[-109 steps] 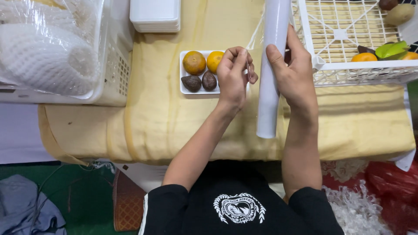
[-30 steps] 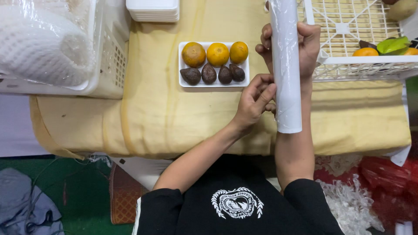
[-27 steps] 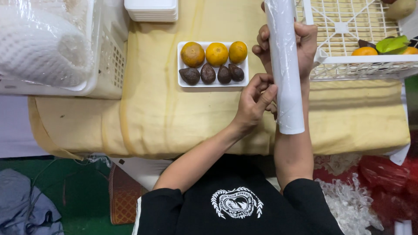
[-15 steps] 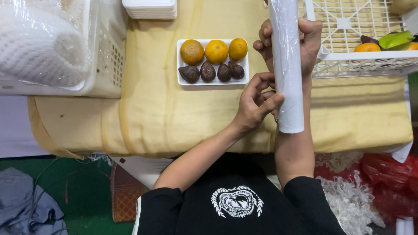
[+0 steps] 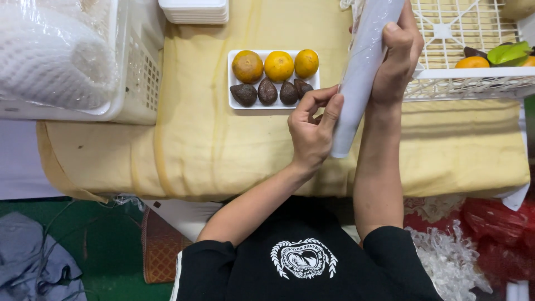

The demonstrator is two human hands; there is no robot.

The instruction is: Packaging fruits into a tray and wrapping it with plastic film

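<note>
Clamped around the film roll [image 5: 361, 72], the right hand [image 5: 397, 56] holds it tilted above the bench [image 5: 223, 150]. Left hand [image 5: 313, 131] pinches thumb and forefinger together at the roll's lower edge. Bare yellow cloth lies open below both hands toward the near edge. Beyond sits the fruit tray [image 5: 273, 78], a white basket [image 5: 473, 83] just right.

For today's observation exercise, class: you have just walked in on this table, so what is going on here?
A person in a black shirt holds a roll of clear film up in the right hand. The left hand pinches at the roll's edge with its fingertips. On the yellow cloth behind sits a white tray with three oranges and four dark brown fruits, uncovered. A white basket with more fruit stands at right.
</note>
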